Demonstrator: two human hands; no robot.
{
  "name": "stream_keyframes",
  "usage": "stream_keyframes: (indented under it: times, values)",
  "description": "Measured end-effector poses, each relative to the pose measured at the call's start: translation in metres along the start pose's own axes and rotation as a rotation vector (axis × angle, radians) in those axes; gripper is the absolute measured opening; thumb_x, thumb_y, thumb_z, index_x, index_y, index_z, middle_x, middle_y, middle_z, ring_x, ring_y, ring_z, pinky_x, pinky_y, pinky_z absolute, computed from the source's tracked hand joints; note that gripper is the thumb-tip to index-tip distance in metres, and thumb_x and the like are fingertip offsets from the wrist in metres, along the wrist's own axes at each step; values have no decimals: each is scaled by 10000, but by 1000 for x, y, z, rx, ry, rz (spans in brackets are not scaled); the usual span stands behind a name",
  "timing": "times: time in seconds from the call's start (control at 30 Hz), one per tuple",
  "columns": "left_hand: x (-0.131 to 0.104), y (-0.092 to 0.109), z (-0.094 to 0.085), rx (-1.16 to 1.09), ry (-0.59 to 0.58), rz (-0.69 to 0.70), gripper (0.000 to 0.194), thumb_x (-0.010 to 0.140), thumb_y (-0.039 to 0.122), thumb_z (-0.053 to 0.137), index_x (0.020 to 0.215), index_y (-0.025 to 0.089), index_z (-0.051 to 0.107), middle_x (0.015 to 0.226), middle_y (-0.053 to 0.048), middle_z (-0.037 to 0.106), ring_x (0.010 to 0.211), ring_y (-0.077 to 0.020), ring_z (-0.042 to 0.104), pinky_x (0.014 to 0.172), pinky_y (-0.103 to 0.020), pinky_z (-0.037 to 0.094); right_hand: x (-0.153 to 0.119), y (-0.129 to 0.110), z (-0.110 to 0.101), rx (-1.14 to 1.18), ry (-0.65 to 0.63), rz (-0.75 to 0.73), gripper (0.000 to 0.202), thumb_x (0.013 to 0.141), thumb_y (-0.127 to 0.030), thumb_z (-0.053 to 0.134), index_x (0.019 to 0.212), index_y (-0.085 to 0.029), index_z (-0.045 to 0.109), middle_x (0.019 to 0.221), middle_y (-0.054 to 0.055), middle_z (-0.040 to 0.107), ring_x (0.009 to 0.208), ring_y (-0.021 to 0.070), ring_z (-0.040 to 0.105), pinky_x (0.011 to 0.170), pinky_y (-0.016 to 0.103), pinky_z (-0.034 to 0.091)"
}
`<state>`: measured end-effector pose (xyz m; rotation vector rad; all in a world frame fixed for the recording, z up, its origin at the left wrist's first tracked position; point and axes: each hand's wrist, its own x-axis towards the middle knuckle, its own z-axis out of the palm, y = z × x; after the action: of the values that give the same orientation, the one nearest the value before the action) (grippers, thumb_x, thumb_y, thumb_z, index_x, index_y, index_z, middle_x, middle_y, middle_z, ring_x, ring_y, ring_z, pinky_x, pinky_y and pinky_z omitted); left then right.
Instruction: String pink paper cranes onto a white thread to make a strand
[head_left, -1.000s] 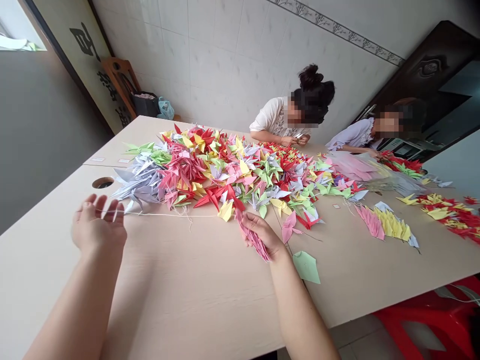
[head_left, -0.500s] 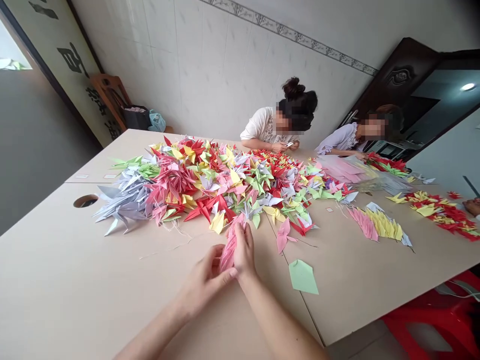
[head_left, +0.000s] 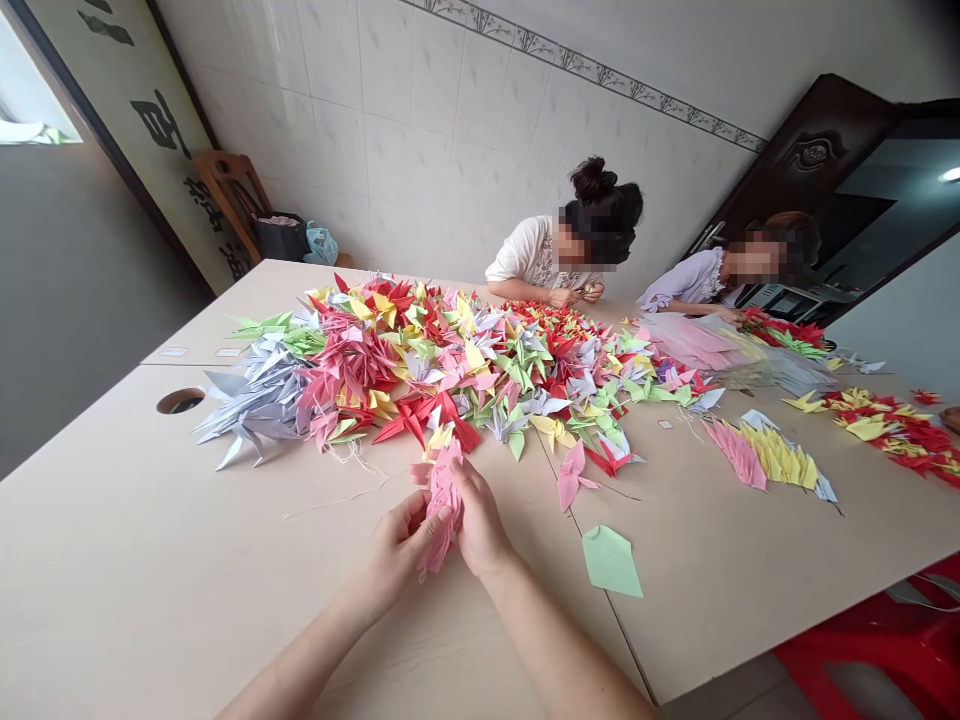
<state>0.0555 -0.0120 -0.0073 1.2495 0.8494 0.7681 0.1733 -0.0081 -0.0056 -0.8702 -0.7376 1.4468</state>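
Observation:
Between my two hands is a stack of pink folded paper cranes (head_left: 444, 480), held just above the table near its front. My left hand (head_left: 397, 545) grips its lower left side, thumb across the front. Along the right side curls my right hand (head_left: 480, 520), its fingers partly hidden behind the stack. Just beyond lies a big heap of folded paper cranes (head_left: 517, 350) in red, pink, yellow, green and pale lilac. A single pink crane (head_left: 572, 478) rests to the right, with a flat green paper piece (head_left: 613, 561) nearer me.
A bundle of lilac cranes (head_left: 251, 400) lies at the heap's left end. White string (head_left: 337, 500) trails on the table (head_left: 187, 560). Pink and yellow strung cranes (head_left: 772, 455) lie at right. Two people (head_left: 540, 250) sit across the table. A red stool (head_left: 885, 650) stands at lower right.
The pink stack has shifted slightly left and its front is more exposed. My left thumb has moved up onto its front; my right hand has opened outward a little along its side.

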Motion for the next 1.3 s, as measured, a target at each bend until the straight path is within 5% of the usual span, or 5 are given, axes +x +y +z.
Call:
stream_keyframes:
  times: [0.33,0.67,0.9,1.07,1.3]
  values:
    - [-3,9,-8,72,-255,-210,390,839,526,585,779,141,610,659,-8,566,531,-96,407,490,-236,282,15,-34,-28,155,204,-165,202,717,-366,749,814,-194,706,765,20,735,781,174,692,732,276,502]
    - [-2,11,-15,-168,-204,-262,319,794,460,673,775,142,652,763,-69,676,608,-135,536,544,-235,361,22,-38,-53,-99,429,-62,450,809,-481,621,1197,-263,552,1160,75,683,937,195,675,755,300,500]
    - [1,11,-17,-247,-19,-225,315,774,463,691,754,155,627,750,-69,688,645,-156,579,553,-229,382,19,-29,-46,-681,326,-246,361,820,-541,574,854,-189,641,872,46,660,810,180,595,768,297,462]
    - [0,6,-13,-53,-54,-141,334,792,477,667,754,146,663,723,-40,663,584,-119,514,531,-219,343,9,-29,-25,-456,109,-204,427,895,-523,481,1217,-251,545,1125,57,626,960,182,611,756,273,485]
    - [0,-3,-3,-31,-63,-113,357,818,521,620,826,164,617,729,-18,620,622,-137,529,559,-230,388,8,-6,-12,-350,196,-189,298,878,-495,514,812,-208,564,815,38,685,723,177,639,670,292,498]
